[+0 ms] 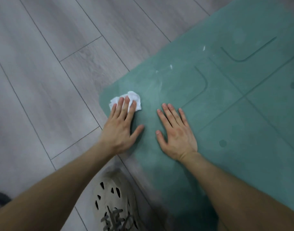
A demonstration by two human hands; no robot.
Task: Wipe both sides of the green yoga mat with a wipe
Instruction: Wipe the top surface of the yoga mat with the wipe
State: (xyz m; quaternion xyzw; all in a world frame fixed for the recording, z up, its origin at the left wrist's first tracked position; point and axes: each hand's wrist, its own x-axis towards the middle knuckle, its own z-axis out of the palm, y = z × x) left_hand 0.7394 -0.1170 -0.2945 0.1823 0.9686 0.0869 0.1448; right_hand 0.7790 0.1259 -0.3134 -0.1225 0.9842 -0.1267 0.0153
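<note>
The green yoga mat (226, 114) lies flat on the grey plank floor (42, 80), its long axis running diagonally from its rounded near-left corner toward the upper right. At that corner the left hand (121, 129) presses a crumpled white wipe (126, 100) onto the mat with flat, spread fingers. The right hand (176, 132) rests beside it, palm down, empty. A beige shoe (113, 202) stands just off the mat's near edge.

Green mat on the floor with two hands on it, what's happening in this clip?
A person is wiping a green rubbery yoga mat spread on a grey wood-plank floor. The left hand presses a crumpled white wipe flat near the mat's rounded corner, while the right hand lies open on the mat. Small white flecks remain farther up. A perforated beige shoe stands beside the mat.
</note>
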